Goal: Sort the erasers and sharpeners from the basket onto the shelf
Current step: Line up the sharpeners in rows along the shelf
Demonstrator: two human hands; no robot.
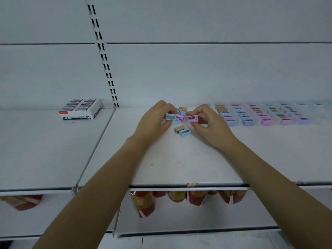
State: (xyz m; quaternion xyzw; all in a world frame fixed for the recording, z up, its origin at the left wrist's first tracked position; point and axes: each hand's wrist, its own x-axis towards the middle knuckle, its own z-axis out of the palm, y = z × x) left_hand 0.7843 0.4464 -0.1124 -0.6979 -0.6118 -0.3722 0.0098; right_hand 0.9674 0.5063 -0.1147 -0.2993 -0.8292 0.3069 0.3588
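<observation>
Both my hands reach over the white shelf [179, 162]. My left hand [154, 121] pinches a blue sharpener [170, 116] just above the shelf. My right hand [208, 123] pinches a pink sharpener [193, 118]. Between the two hands lies a small heap of loose sharpeners [180, 114] in pink, blue and tan. A tan sharpener [179, 129] and a blue sharpener [185, 132] lie side by side nearer to me. To the right, several rows of sorted sharpeners [260, 114] run toward the back wall. No basket is in view.
An open box of 4B erasers [80, 109] stands at the back of the left shelf panel. A slotted upright [104, 56] divides the back wall. Below the shelf's front edge hang red and orange packets [179, 198].
</observation>
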